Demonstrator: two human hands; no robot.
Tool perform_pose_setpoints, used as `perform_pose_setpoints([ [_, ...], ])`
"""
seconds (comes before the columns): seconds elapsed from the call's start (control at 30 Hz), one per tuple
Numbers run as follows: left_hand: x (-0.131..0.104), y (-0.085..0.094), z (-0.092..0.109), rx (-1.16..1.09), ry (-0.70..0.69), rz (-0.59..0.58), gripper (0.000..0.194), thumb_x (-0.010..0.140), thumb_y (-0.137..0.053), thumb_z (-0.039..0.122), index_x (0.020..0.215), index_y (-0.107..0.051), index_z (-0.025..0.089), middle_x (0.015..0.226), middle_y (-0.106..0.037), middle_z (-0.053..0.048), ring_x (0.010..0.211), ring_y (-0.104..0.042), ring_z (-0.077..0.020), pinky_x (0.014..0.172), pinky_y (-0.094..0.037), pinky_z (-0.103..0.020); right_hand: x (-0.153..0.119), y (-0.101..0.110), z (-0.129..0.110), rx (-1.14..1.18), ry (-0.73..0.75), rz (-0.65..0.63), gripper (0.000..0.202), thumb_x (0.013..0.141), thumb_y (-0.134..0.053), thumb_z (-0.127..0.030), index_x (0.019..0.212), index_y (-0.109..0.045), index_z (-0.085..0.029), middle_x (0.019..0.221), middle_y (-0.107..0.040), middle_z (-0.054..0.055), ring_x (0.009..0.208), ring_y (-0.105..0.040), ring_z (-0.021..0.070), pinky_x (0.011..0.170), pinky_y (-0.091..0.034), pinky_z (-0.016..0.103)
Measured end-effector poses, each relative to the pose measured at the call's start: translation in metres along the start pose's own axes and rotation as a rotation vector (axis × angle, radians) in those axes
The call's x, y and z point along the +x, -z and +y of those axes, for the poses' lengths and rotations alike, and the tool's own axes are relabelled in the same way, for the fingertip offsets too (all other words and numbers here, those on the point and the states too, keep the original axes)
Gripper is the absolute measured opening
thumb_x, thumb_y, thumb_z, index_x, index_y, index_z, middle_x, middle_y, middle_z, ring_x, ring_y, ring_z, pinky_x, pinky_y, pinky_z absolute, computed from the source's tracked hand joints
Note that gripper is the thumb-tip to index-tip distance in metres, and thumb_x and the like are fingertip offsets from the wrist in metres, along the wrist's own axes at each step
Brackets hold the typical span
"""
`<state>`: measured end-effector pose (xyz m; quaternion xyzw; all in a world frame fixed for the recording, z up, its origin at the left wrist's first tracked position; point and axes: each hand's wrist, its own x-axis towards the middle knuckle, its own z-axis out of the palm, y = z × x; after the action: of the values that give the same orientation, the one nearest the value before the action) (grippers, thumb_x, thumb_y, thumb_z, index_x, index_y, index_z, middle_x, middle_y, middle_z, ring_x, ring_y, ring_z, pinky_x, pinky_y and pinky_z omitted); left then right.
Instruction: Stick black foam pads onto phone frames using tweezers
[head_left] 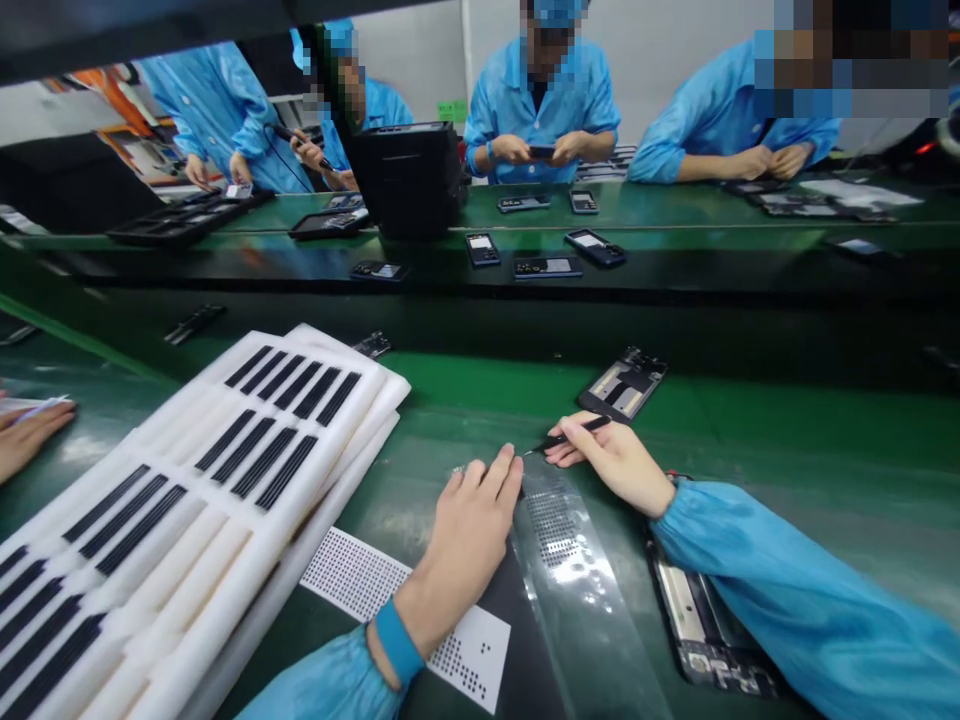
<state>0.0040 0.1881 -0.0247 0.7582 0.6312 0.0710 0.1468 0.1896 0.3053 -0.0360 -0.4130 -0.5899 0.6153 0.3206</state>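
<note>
My right hand (pixel 607 455) is closed round black tweezers (pixel 596 424), whose thin tip points left, close to the fingertips of my left hand (pixel 476 510). The left hand lies palm down with its fingers stretched forward, at the upper left edge of a clear plastic sheet (pixel 600 590) that carries rows of small dark pieces (pixel 553 520). Whether anything is under its fingertips is hidden. Beneath the left wrist, a white sheet with black dots (pixel 360 575) lies on the green table. A phone frame (pixel 626 383) lies just beyond the right hand.
White foam trays (pixel 255 470) with black strips are stacked at the left. Another opened phone (pixel 694 620) lies partly under my right sleeve. Phones (pixel 547 267) lie on the raised shelf ahead. Several people in blue work across the table; another person's hand (pixel 34 435) is at far left.
</note>
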Motion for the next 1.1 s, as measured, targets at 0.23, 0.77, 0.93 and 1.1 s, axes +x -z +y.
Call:
perform_pose_setpoints([
  [0.23, 0.003, 0.002, -0.001, 0.123, -0.038, -0.077, 0.079, 0.075, -0.031, -0.012, 0.149, -0.042, 0.009, 0.160, -0.036, -0.011, 0.112, -0.054, -0.0333, 0.088, -0.053, -0.055, -0.002, 0.001, -0.003, -0.027, 0.009, -0.015, 0.055, 0.081, -0.065, -0.071, 0.086, -0.069, -0.016, 0.074, -0.077, 0.008, 0.072, -0.076, 0.0207, 0.069, -0.064, 0.031],
  [0.77, -0.035, 0.048, 0.031, -1.132, 0.178, -0.018, 0.028, 0.106, -0.030, 0.033, 0.127, -0.044, 0.020, 0.090, -0.065, -0.001, 0.048, -0.042, -0.0062, 0.046, -0.038, -0.021, -0.052, -0.007, -0.052, 0.041, 0.303, -0.015, 0.029, 0.099, -0.059, -0.043, 0.099, -0.075, -0.019, 0.082, -0.077, 0.006, 0.073, -0.076, 0.0183, 0.073, -0.063, 0.028],
  [0.93, -0.056, 0.063, 0.046, -1.752, 0.162, -0.086, 0.021, 0.101, -0.050, 0.029, 0.118, -0.053, 0.017, 0.091, -0.060, -0.002, 0.053, -0.042, -0.0036, 0.049, -0.035, -0.019, -0.082, -0.021, -0.084, 0.072, 0.326, -0.048, 0.021, 0.100, -0.060, -0.037, 0.095, -0.075, -0.023, 0.080, -0.078, 0.002, 0.070, -0.076, 0.0156, 0.067, -0.062, 0.020],
  [1.1, -0.067, 0.063, 0.053, -1.751, 0.147, -0.125, 0.021, 0.103, -0.047, 0.031, 0.107, -0.058, 0.013, 0.072, -0.052, 0.002, 0.049, -0.046, -0.0049, 0.050, -0.037, -0.020, -0.088, -0.024, -0.085, 0.010, 0.365, -0.080, 0.021, 0.100, -0.059, -0.036, 0.094, -0.076, -0.024, 0.082, -0.078, 0.001, 0.072, -0.076, 0.0137, 0.069, -0.062, 0.017],
])
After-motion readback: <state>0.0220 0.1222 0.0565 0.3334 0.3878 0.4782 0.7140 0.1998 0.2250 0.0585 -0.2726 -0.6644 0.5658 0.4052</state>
